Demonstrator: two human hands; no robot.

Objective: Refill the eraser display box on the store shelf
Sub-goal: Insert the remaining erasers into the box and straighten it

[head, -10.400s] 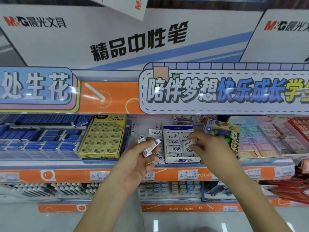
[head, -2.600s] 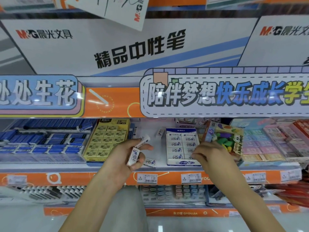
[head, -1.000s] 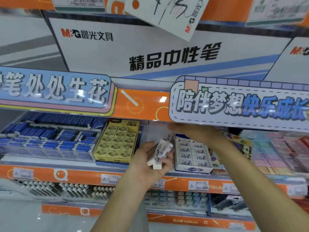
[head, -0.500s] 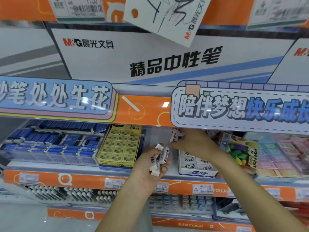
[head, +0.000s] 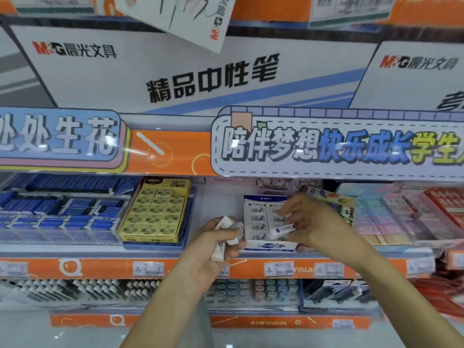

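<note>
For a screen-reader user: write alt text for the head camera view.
Two bare hands work at a store shelf: the right hand holds one white eraser over the white-and-blue eraser display box, while the left hand grips several spare erasers. A yellow eraser box sits to the left.

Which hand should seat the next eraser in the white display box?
Right hand: it holds one eraser directly over the display box. Left hand sits beside the box, gripping spare erasers.

Glossy printed cardboard display box (head: 270,246) (white and blue); erasers (head: 257,219) in smooth paper sleeves.
</note>
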